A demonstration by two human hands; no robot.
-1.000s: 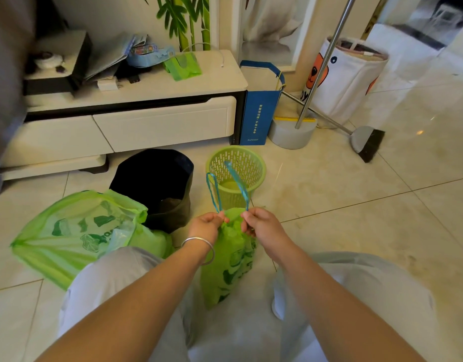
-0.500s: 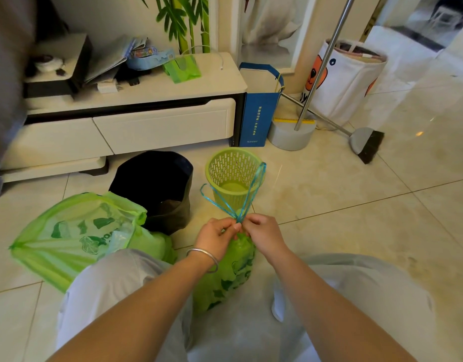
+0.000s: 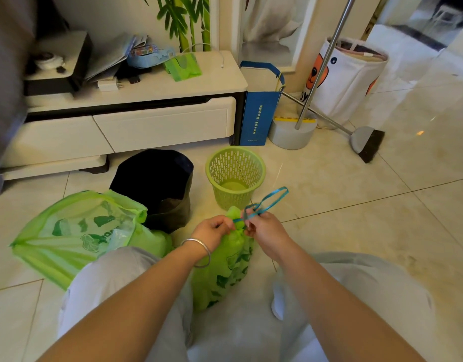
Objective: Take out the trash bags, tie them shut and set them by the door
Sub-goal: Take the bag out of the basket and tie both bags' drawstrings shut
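Hands (image 3: 214, 231) (image 3: 267, 231) close together, pinching blue drawstring (image 3: 267, 202) over green bag (image 3: 225, 270).

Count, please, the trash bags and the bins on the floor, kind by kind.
Green trash bags: 2, small bag between the hands, big bag on the left
Green mesh bins: 1
Black bins: 1
Total: 4
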